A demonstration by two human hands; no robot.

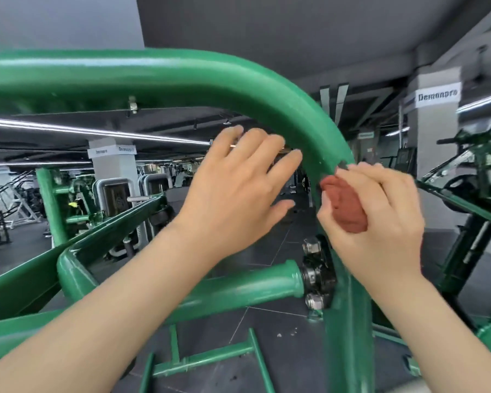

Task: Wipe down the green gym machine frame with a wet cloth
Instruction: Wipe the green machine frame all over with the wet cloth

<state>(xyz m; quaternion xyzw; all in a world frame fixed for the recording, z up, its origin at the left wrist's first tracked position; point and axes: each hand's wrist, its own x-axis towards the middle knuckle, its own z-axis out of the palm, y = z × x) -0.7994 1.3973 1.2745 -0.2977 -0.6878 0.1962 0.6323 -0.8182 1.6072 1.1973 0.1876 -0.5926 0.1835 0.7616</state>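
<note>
Right hand (pixel 377 214) clenches bunched red cloth (pixel 343 207) against curved green frame (pixel 281 109) – pressing to scrub bend. Left hand (pixel 238 188) released, fingers spread near tube – likely steadying.

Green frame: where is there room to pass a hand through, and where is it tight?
Open gap: inside the curved tube, above the lower crossbar; the left hand sits open there. Tight: where the tube drops to the bolted joint, with the right hand holding the red cloth against it.
</note>
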